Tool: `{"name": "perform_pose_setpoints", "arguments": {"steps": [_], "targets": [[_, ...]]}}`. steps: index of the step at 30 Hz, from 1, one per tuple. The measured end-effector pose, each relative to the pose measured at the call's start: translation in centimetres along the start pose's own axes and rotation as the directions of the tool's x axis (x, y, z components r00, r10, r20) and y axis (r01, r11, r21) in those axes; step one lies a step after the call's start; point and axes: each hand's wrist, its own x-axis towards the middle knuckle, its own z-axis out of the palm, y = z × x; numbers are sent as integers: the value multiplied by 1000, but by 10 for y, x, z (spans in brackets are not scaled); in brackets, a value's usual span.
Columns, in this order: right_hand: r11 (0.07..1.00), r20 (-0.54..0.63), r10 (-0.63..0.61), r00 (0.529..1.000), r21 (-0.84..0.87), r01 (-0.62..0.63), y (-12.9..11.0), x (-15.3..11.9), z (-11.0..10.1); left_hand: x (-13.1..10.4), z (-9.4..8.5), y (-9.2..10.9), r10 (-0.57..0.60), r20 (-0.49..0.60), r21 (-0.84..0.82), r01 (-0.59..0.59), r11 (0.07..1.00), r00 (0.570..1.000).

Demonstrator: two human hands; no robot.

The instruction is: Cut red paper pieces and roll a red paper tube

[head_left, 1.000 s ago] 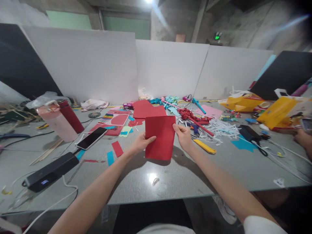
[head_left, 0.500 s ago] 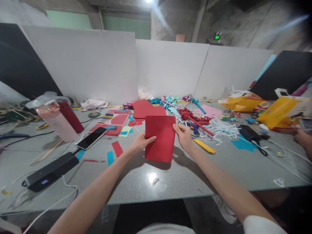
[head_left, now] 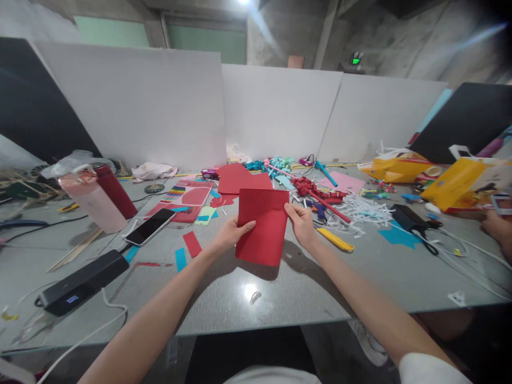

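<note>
A sheet of red paper (head_left: pixel 263 229) is held up over the table in front of me, with a crease line across its upper part. My left hand (head_left: pixel 236 230) pinches its left edge, the thumb lying on the near face. At the upper right edge, my right hand (head_left: pixel 299 220) grips the sheet between thumb and fingers. The fingers behind the paper are hidden. More red paper (head_left: pixel 240 180) lies flat on the table just behind the sheet. A yellow utility knife (head_left: pixel 336 240) rests to the right of my right hand.
To the left are a smartphone (head_left: pixel 150 227), a black power bank (head_left: pixel 85 281), a pink bottle (head_left: pixel 94 202) and a red bottle (head_left: pixel 116 192). White paper shreds (head_left: pixel 366 211) and a blue star (head_left: pixel 399 234) lie right. Another person's hand (head_left: pixel 496 226) holds a phone at far right.
The red sheet has tilted slightly, its lower edge shifting a little to the left. Both my hands keep their hold. The other person's phone has shifted slightly.
</note>
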Motion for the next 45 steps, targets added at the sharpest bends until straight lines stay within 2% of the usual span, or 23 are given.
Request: {"name": "perform_pose_setpoints", "arguments": {"steps": [5,11,19,34,45], "targets": [[1000,-2,8,1000,-8,-8,4,0,-1,1,0,-1,3,-17,10,-2,1000,1000],[1000,3,-10,1000,12,10,-7,0,1,0,1,1,1,6,41,-1,999,1000],[998,-89,42,995,-40,-46,2,3,-2,-2,4,2,-13,112,38,9,999,994],[995,-10,90,996,33,-89,9,5,-5,-2,3,2,-20,92,40,16,999,996],[996,-71,74,995,53,-70,5,4,-3,-6,6,7,-78,118,-40,83,996,990]]}}
